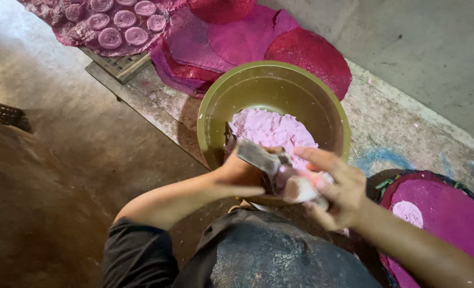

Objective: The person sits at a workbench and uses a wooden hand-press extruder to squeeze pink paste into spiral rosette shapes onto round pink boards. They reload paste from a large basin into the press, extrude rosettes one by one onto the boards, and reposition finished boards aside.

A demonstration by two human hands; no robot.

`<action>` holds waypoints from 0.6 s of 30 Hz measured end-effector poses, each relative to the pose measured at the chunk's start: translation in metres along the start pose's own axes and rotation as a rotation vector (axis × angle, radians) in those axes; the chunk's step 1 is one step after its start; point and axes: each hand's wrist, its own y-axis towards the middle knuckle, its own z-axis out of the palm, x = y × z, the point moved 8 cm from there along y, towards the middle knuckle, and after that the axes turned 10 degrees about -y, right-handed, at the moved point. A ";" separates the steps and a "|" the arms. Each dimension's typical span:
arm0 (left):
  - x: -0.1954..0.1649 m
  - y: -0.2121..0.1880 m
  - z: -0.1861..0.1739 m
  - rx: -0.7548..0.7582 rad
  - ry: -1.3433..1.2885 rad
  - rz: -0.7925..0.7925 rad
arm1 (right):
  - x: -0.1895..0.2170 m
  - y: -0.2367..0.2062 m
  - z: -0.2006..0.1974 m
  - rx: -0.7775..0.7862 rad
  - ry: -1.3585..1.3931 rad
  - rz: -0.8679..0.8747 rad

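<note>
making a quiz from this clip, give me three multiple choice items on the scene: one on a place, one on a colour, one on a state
1. Where is the pink paste?
A. in the green bowl
B. on the bare floor
C. on the round mat

2. What colour are the flat discs beyond the bowl?
A. yellow
B. magenta and red
C. white

3. What do the hands hold?
A. nothing
B. a cup
C. a paste-smeared tool

Answers: 1 A, the paste lies inside the bowl. 2 B, the discs are magenta and red. 3 C, left hand and right hand both grip the tool.

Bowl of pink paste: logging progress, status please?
Both hands grip a paste-smeared tool. Green bowl holds pink paste. Nothing in the way.
</note>
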 end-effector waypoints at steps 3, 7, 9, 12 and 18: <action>-0.019 -0.001 0.025 -0.198 1.979 0.301 | 0.003 -0.002 0.000 0.006 0.019 0.116; -0.026 0.024 0.034 -0.080 1.527 0.260 | -0.013 -0.022 0.001 0.000 0.107 0.336; -0.033 0.034 0.021 -0.269 1.480 0.017 | -0.032 -0.043 -0.012 -0.089 0.422 0.468; -0.034 0.045 0.071 0.105 1.304 0.250 | -0.061 -0.113 0.000 0.487 0.999 1.026; 0.026 0.089 0.089 -0.044 1.202 0.223 | -0.011 -0.218 -0.044 0.154 0.999 1.138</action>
